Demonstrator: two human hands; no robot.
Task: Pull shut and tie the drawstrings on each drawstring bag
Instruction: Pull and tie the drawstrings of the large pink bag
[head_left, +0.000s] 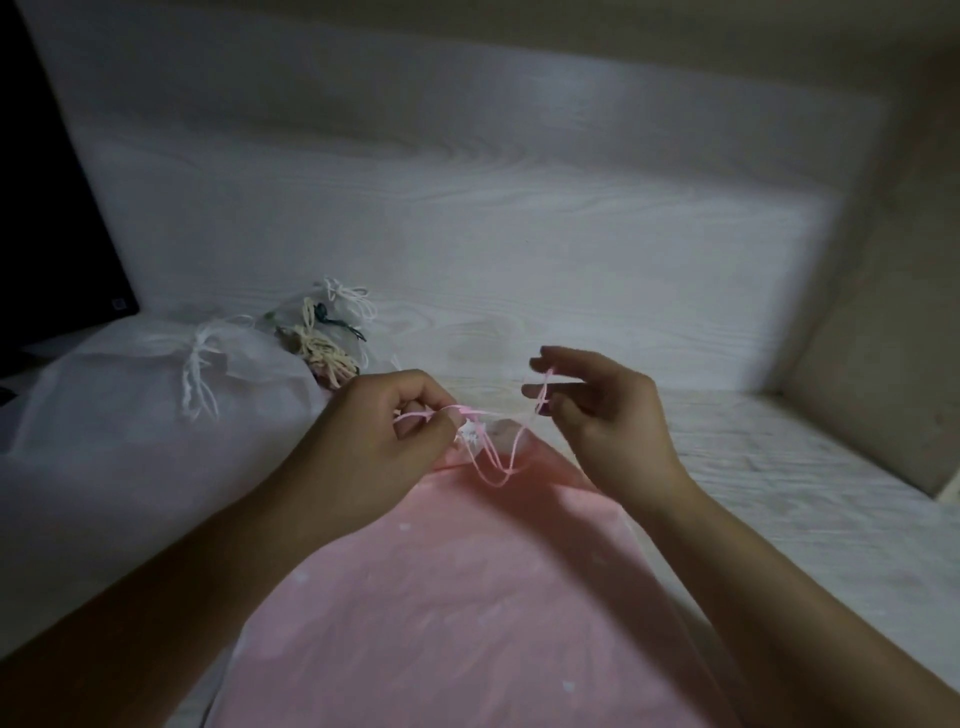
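Note:
A large pink drawstring bag (441, 597) lies on the white wood-grain table in front of me, its gathered mouth pointing away. My left hand (384, 436) pinches the thin pink drawstring (493, 467) close to the bag's mouth, beside a small white fitting. My right hand (597, 410) holds the other part of the same cord, which runs over its fingers and hangs in loose loops between the two hands.
A big white drawstring bag (119, 415) with a tied white cord lies at the left. Behind it sits a cluster of small bags (322, 332) with white, cream and dark cords. A dark screen (47, 208) stands far left; a beige wall (883, 338) is at the right.

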